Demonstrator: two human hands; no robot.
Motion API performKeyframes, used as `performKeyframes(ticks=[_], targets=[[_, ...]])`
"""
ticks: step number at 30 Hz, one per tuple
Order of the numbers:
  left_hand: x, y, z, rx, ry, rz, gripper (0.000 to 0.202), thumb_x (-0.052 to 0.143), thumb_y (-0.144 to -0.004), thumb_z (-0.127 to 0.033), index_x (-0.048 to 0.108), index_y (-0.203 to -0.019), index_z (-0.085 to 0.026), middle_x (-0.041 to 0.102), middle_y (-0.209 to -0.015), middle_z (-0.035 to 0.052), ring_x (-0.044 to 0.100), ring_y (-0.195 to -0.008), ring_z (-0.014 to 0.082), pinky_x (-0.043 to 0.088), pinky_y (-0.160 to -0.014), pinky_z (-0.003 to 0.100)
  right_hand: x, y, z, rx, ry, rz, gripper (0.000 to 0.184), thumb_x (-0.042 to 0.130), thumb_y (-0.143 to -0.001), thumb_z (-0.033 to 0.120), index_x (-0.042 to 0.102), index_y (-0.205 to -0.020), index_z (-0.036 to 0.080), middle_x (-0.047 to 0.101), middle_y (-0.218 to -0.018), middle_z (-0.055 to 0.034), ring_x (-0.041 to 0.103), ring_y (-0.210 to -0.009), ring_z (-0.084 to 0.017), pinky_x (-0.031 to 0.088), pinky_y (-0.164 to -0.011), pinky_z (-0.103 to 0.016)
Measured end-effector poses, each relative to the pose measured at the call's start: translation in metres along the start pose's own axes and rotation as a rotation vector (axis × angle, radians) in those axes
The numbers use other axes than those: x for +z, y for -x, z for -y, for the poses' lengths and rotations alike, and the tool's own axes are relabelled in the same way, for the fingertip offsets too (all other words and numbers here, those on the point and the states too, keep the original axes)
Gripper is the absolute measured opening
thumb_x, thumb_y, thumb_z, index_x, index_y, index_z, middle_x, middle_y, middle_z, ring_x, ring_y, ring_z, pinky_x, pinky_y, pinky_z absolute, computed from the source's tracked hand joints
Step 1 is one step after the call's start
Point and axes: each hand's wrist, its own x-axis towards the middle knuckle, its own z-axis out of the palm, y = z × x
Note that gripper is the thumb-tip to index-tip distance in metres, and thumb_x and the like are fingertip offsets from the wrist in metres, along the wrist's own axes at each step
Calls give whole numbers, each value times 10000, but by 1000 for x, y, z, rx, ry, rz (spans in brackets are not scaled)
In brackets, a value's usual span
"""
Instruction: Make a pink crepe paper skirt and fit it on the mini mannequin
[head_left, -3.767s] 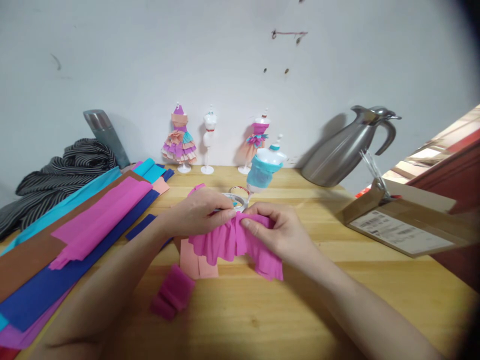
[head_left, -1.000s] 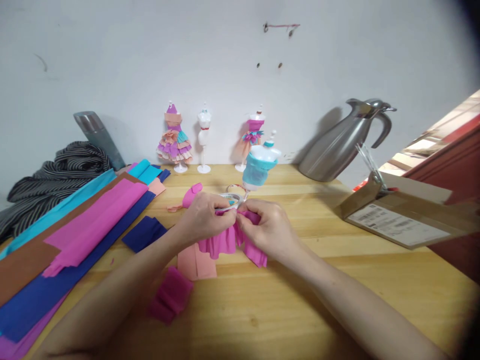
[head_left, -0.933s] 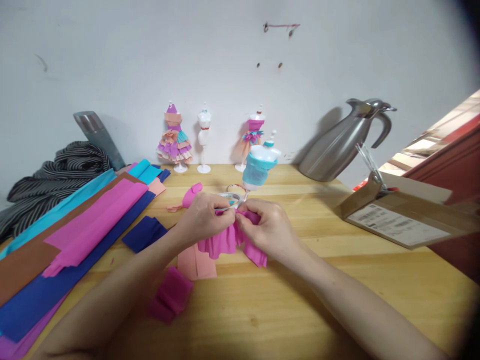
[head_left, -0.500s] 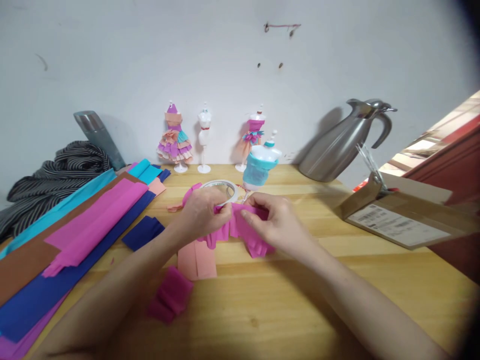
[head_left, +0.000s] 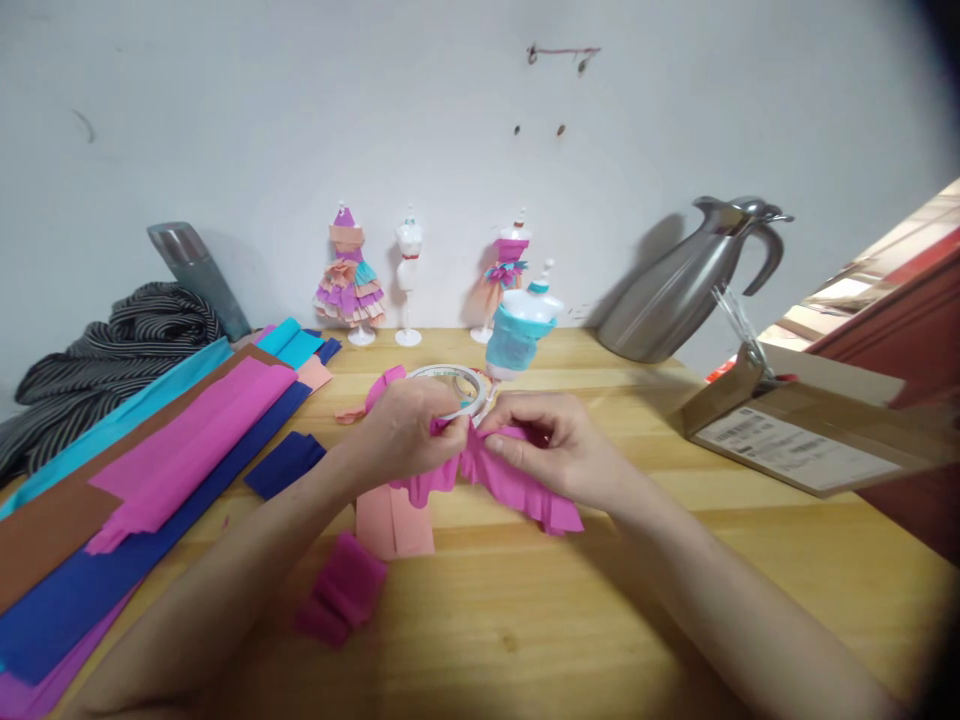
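Pink ruffled strip [head_left: 525, 490] in a two-handed pinch

The strip is at the middle of the view, over the wooden tabletop [head_left: 600, 620], its gathered upper edge drawn between the two hands. The left hand [head_left: 412, 425] grips it with curled fingers and thumb; the right hand [head_left: 562, 445] pinches the same edge just beside, thumb in front. Folds fan out below both, the longer flap slanting down under the right hand.

Directly behind the left hand shows a white roll of tape [head_left: 435, 371]; its near side is covered, so I can't fairly say whether the fingers touch it. Past the right hand, a small dress form [head_left: 520, 340] in a sky-blue bodice leans slightly, its stem running down toward the fingertips.

Below the strip lies a folded peach piece [head_left: 394, 525], with a magenta piece [head_left: 346, 590] next to it, nearer the wearer. A navy piece [head_left: 285, 466] sits beyond the left forearm. Long sheets [head_left: 191, 435] in blue, brown, pink and navy overlap along the left side, near a striped cloth [head_left: 124, 345].

Three more forms [head_left: 349, 280] stand against the wall, one in a tiered, ruffled dress. To the right are a steel jug [head_left: 679, 290] and a cardboard box [head_left: 795, 445] bearing a printed label.
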Motion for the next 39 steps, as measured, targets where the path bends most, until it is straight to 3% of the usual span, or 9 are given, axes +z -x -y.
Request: performKeyframes(ticks=[5,18,25,35,39], targets=[[-2,-3,-2,6,43,41,315,460,-763,-78,227,-588,-198,257,-524,-73,245,-495,71,206,-495,238,0,0,-5,61,42,-88,128,605,-794,223,613,-678,168,616,-664,-9,539,-624,-136,426,-593,-264],[-4,-3,-6,52,40,91,316,459,-806,-82,282,-565,-185,350,-531,-54,300,-504,80,230,-505,243,5,2,-1,78,310,-141,162,576,-783,187,550,-624,166,531,-569,25,444,-549,-102,361,-538,-232],[-5,-1,-5,40,19,123,323,453,-839,-102,301,-567,-188,366,-534,-50,315,-506,90,237,-504,248,8,3,-6,104,309,-190,188,579,-781,216,512,-610,175,512,-561,31,439,-545,-101,351,-529,-227],[-6,-3,-4,-18,13,266,241,475,-889,-164,427,-654,-187,479,-613,-27,416,-578,123,323,-554,249,11,1,-8,130,335,-214,208,566,-771,243,478,-592,185,462,-536,41,393,-515,-93,317,-497,-226],[-7,-3,-3,-51,88,280,301,448,-906,-228,376,-617,-188,440,-587,-34,385,-562,114,291,-543,260,12,1,-6,135,323,-223,202,554,-761,232,474,-581,186,453,-526,42,391,-506,-92,319,-498,-229]])
